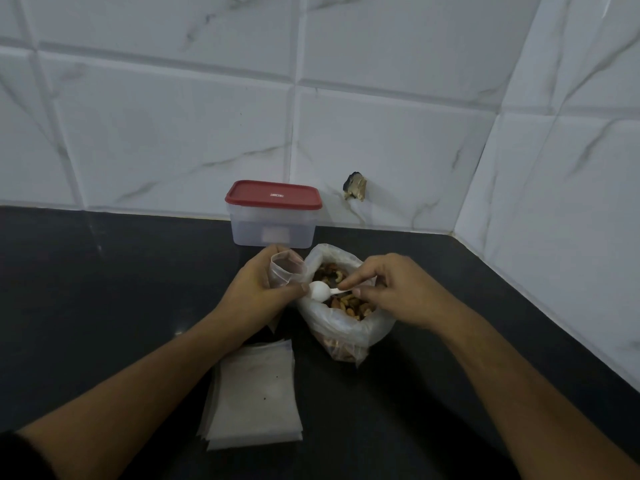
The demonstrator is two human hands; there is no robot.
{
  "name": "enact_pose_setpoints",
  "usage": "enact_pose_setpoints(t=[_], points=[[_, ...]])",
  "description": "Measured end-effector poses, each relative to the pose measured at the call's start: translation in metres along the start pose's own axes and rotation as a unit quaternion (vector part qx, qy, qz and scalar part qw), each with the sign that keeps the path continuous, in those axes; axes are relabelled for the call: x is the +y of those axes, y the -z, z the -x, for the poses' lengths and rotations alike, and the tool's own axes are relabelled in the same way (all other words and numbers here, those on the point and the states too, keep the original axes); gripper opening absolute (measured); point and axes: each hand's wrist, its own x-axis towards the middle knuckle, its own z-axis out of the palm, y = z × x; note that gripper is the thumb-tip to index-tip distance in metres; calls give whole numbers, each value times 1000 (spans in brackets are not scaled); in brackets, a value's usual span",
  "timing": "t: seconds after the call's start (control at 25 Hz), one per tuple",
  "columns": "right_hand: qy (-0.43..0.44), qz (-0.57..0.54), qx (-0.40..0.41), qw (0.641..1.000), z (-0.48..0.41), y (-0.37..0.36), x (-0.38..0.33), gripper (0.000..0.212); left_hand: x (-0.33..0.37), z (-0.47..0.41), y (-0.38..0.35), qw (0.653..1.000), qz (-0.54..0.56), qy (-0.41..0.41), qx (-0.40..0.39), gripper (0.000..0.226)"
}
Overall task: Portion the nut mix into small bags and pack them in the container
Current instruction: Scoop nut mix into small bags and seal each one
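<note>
— The left hand [258,285] grips the small bag [285,268], mouth open, just beside the bowl of the spoon [323,291]

— And that spoon lies crosswise over the nut mix [349,304], handle pinched by the right hand [391,289]; the lidded container [273,216] stands behind

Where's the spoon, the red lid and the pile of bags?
spoon [319,291], head view, on its bowl.
red lid [273,195], head view, on its top.
pile of bags [256,396], head view, middle of top bag.
</note>
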Motion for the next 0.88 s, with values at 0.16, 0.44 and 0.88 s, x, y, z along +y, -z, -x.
enact_pose_setpoints(t=[0.16,0.44,0.88], points=[[-5,160,21,987,-1,8,4,23,1,1,-1,1000,-2,-2,1,28],[-31,-35,7,999,-2,1,3,17,2,1,0,1000,7,2,-4,28],[-216,-312,34,925,-2,-5,3,27,-1,-1,1,1000,12,3,-9,27]])
